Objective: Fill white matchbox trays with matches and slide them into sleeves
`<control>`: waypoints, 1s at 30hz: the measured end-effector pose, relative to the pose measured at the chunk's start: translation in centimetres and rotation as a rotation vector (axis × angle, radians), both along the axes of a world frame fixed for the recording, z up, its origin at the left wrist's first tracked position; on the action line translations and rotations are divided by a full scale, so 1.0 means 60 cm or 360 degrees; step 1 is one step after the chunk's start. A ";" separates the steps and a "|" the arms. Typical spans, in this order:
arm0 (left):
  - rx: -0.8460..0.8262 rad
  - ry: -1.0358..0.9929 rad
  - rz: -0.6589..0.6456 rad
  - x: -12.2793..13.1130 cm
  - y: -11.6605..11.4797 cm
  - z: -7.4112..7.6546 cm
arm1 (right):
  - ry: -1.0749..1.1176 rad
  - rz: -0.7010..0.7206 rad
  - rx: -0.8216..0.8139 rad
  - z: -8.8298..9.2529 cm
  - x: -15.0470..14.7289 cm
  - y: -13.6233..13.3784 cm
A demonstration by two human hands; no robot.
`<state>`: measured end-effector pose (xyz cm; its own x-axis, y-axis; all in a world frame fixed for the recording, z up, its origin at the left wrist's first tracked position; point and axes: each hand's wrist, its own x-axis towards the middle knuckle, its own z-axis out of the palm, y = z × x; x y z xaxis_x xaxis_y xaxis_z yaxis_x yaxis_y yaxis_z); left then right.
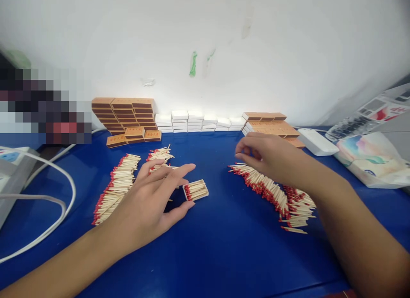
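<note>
A small white matchbox tray (200, 190) full of red-headed matches rests on the blue table. My left hand (153, 191) has its thumb at the tray's near left corner and a finger at the far left corner, with the index finger lifted. Under and beyond this hand lie matches in two rows, one long row (123, 176) and a shorter pile (161, 154). My right hand (256, 153) is curled above the far end of the right-hand matches (265, 188), fingertips drawn toward the thumb. Whatever it may pinch is hidden.
Along the wall stand stacked brown matchbox sleeves (128, 112), white trays (188, 121) and more brown sleeves (272, 127). At right are a white device (317, 141) and a tissue pack (371, 159). White cables (72, 182) loop beside a power strip (14, 174) at left.
</note>
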<state>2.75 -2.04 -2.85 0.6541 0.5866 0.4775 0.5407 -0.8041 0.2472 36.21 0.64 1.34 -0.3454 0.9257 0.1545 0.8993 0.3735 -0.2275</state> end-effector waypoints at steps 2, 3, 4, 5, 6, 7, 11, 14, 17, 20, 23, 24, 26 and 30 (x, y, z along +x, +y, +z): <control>0.0001 0.0004 -0.0003 0.001 0.001 0.000 | -0.0095 -0.0128 -0.0134 -0.005 0.030 0.015; 0.0001 0.0009 0.0000 0.001 0.001 -0.001 | -0.0121 -0.0160 -0.0200 -0.008 0.039 0.020; 0.0002 0.0011 0.0002 0.001 0.001 -0.001 | -0.0133 -0.0180 -0.0255 -0.010 0.046 0.023; -0.0001 0.0014 0.0004 0.001 0.001 -0.001 | -0.0134 -0.0186 -0.0295 -0.012 0.049 0.024; -0.0007 0.0016 0.0003 0.000 0.001 0.000 | -0.0132 -0.0186 -0.0325 -0.013 0.050 0.024; -0.0015 0.0016 -0.0001 0.000 0.000 0.000 | -0.0134 -0.0188 -0.0351 -0.014 0.050 0.024; -0.0059 0.0022 -0.0009 -0.001 -0.001 0.000 | -0.0179 -0.0196 -0.0429 -0.021 0.051 0.025; -0.0060 0.0013 -0.0011 -0.001 0.000 -0.001 | -0.0179 -0.0170 -0.0431 -0.031 0.053 0.029; -0.0055 0.0010 -0.0016 -0.001 0.001 -0.002 | -0.0139 -0.0126 -0.0411 -0.035 0.049 0.031; -0.0051 0.0017 -0.0015 -0.001 0.001 -0.002 | -0.0083 -0.0086 -0.0431 -0.030 0.040 0.028; -0.0062 0.0021 -0.0011 -0.002 0.000 -0.001 | -0.0057 -0.0052 -0.0448 -0.024 0.033 0.026; -0.0066 0.0023 -0.0010 -0.002 -0.001 -0.001 | -0.0054 -0.0046 -0.0445 -0.023 0.032 0.026; -0.0067 0.0018 -0.0013 -0.002 -0.001 -0.001 | -0.0052 -0.0037 -0.0436 -0.021 0.030 0.028; -0.0082 0.0019 -0.0011 -0.001 -0.001 0.000 | -0.0061 0.0006 -0.0432 -0.020 0.027 0.030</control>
